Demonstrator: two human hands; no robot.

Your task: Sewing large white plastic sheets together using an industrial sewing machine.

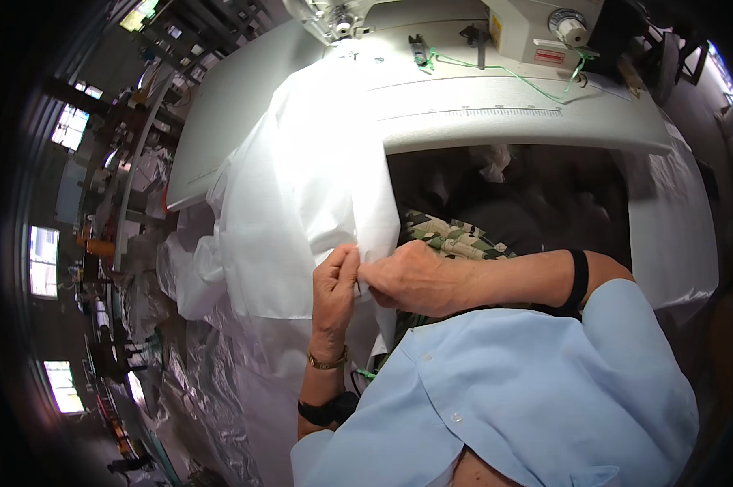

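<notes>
A large white fabric piece (301, 187) drapes from the sewing machine table down over its front edge toward my lap. My left hand (334, 284) pinches the fabric's lower edge, with a gold bracelet on its wrist. My right hand (407, 276) grips the same edge right beside it, the fingertips of both hands touching. A patterned green cloth (451, 239) lies on my lap just behind the right hand.
A white sewing machine (528, 28) with green thread (528, 81) stands at the back of the pale table (504, 114). Clear plastic sheeting (212, 373) and more white fabric pile at my left. A workshop with windows stretches along the far left.
</notes>
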